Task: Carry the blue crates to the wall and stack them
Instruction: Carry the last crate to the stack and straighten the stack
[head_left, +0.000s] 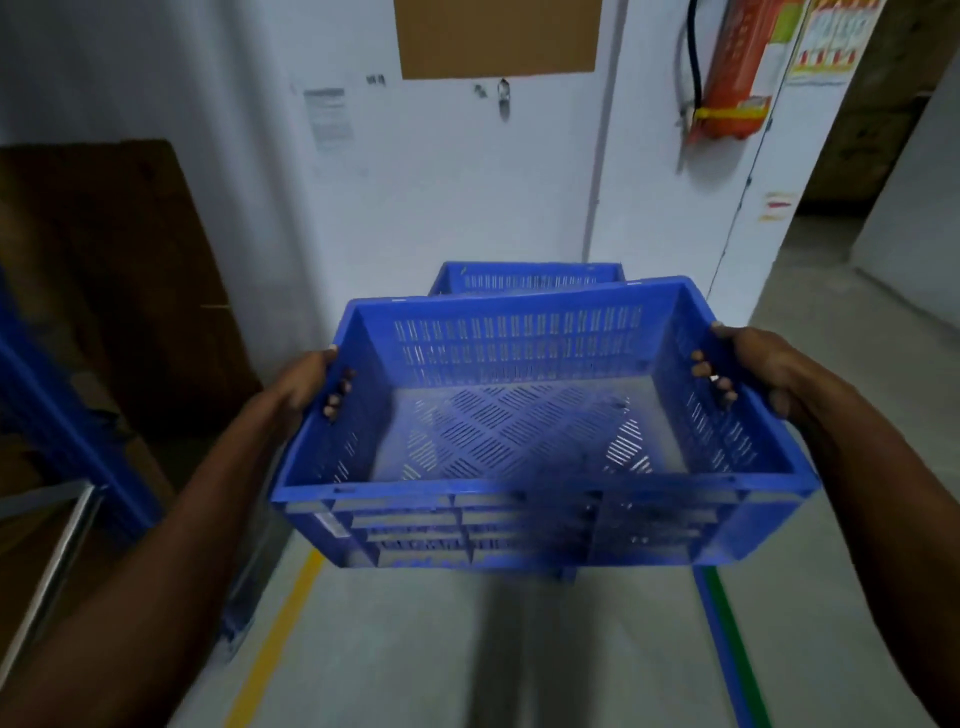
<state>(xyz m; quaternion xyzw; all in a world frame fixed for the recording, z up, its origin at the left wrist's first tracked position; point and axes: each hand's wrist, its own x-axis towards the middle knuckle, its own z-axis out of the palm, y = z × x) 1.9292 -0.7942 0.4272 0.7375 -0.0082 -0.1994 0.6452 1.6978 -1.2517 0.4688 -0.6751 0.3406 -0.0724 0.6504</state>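
Before the wall, both hands (306, 382) apparently grip the blue crate (540, 431).

We face a white wall (467, 197) in dim, bluish light. A brown board (497, 37) hangs at its top, with a printed notice (326, 120) to the left and a red fire extinguisher (735, 73) mounted to the right beside a colourful poster (831, 36). A dark wooden panel (119, 280) leans at the left. On the grey concrete floor (519, 649) we see a yellow line (280, 639) and a green line (732, 649).
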